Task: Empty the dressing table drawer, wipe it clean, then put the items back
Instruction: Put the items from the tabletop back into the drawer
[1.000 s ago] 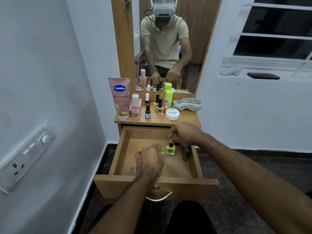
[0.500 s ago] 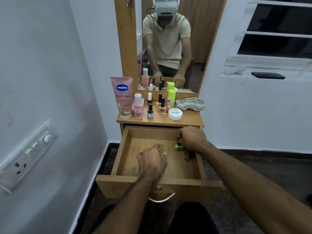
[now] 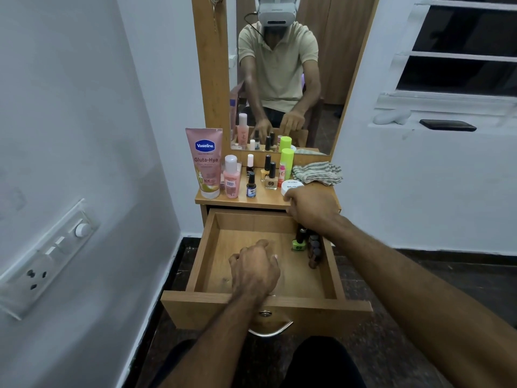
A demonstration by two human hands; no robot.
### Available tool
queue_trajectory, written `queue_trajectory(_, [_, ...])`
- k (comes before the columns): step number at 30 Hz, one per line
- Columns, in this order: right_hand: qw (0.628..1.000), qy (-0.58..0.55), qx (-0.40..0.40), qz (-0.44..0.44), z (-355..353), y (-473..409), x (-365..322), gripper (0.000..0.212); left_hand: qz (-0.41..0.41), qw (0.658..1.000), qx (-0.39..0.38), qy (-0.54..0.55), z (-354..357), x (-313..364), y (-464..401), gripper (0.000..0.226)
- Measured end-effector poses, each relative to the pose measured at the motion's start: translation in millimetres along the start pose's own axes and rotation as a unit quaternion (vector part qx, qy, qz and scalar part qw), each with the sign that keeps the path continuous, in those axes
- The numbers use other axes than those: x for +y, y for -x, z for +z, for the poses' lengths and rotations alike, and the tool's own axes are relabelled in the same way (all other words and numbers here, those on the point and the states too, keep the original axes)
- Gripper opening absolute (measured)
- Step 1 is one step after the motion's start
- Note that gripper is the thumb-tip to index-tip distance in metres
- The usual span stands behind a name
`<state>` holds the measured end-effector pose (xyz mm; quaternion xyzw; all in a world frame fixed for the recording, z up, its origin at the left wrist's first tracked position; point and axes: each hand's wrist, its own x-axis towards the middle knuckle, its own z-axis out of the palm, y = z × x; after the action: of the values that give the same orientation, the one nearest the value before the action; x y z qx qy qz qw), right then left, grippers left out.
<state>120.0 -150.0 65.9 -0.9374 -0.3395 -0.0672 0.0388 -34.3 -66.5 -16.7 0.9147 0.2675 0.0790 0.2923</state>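
You see a drawer (image 3: pixel 253 225) of light wood with a matt, smooth grain, and its handle (image 3: pixel 270 330) at 6 o'clock is shiny metal. The tabletop (image 3: pixel 260 201) at 12 o'clock is the same wood. On it, the pink tube (image 3: pixel 205 161) looks like glossy plastic, and the striped cloth (image 3: pixel 317 172) at 1 o'clock is soft and wrinkled. The mirror (image 3: pixel 279 74) is glossy glass.

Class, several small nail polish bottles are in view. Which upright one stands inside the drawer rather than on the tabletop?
The green nail polish bottle with a dark cap, at the drawer's right side; the other upright bottles stand on the tabletop.
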Motion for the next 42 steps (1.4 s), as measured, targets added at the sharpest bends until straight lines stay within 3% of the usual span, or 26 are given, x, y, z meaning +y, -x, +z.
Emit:
queue_trajectory(6, [0.999,-0.040,0.024,0.003,-27.0,-48.8,-21.0,0.058,0.001,1.000,0.006,0.004,-1.7,0.5,1.1,0.045])
queue_trajectory(13, [1.000,-0.013,-0.012,0.008,-25.2,-72.5,-31.6,0.056,-0.001,1.000,0.003,0.011,-2.4,1.5,2.0,0.044])
queue_trajectory(19, [0.998,-0.058,0.033,0.006,-26.7,-64.7,-30.0,0.010,0.007,1.000,0.005,0.012,-3.0,1.8,2.4,0.042])
queue_trajectory(25, [0.996,-0.077,0.043,-0.025,-39.4,-41.0,-26.6,0.009,0.009,1.000,0.009,0.026,-3.6,1.2,3.2,0.041])
queue_trajectory(30, [0.988,-0.115,-0.086,-0.051,-53.0,-12.7,-23.6,0.002,0.007,0.999,0.011,0.036,-6.0,2.4,4.2,0.045])
queue_trajectory(34, [0.982,-0.084,-0.160,-0.059,-43.0,5.0,-22.1,0.005,0.011,0.999,0.017,0.029,-8.1,5.5,5.4,0.053])
queue_trajectory(42, [0.969,-0.139,-0.191,-0.076,-29.8,13.5,-16.4,0.009,0.015,0.999,0.025,0.018,-5.8,4.2,3.9,0.027])
